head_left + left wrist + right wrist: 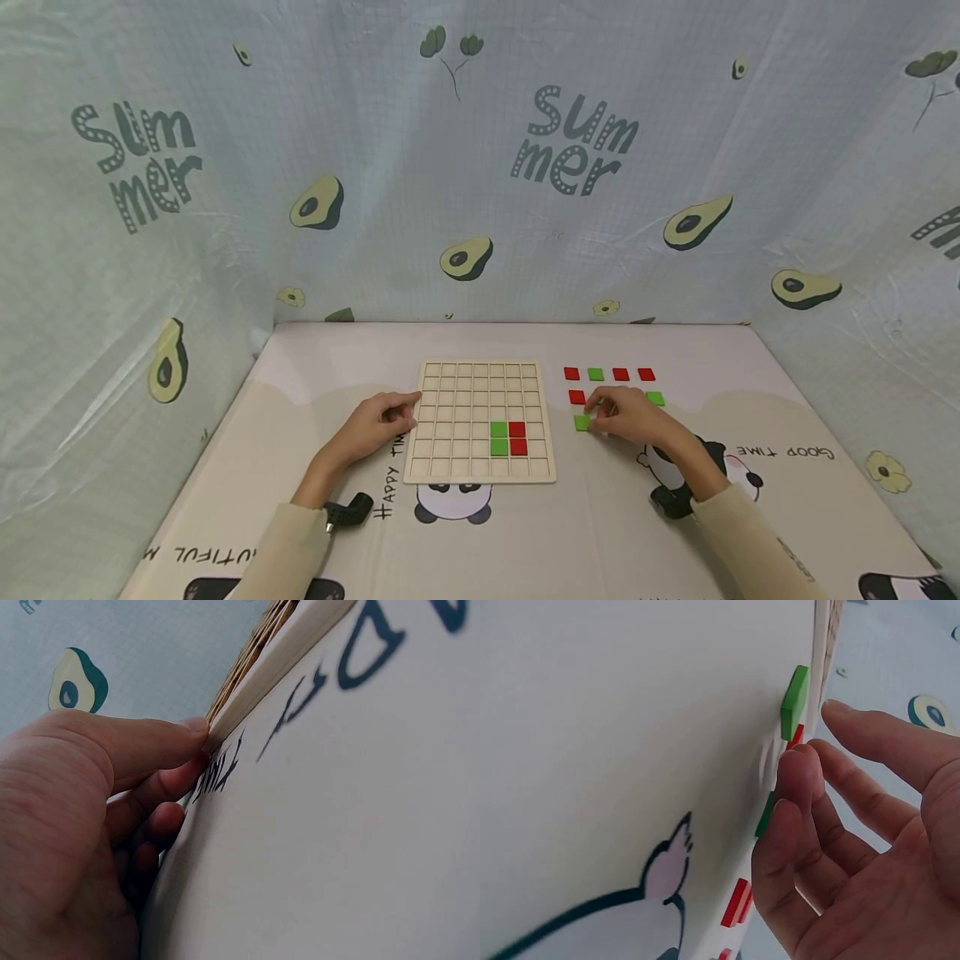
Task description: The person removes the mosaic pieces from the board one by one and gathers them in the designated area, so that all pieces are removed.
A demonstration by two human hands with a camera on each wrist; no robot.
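Note:
My left hand (378, 421) rests at the left edge of a pale wooden grid board (450, 417). In the left wrist view its thumb (161, 742) touches the board's rim, with the other fingers below. Four cells hold flat square tiles: green on the left, red on the right. To the right of the board, my right hand (626, 412) hovers at a loose green tile (582, 423). The right wrist view shows that green tile (795, 703) just beyond parted thumb and fingers, which grip nothing.
A back row holds red and green tiles (596, 374), with a red tile (576, 397) and a green tile (656, 398) nearer. A cloth with printed pandas (453, 502) covers the table. Avocado-print sheeting (465, 258) hangs behind and at both sides.

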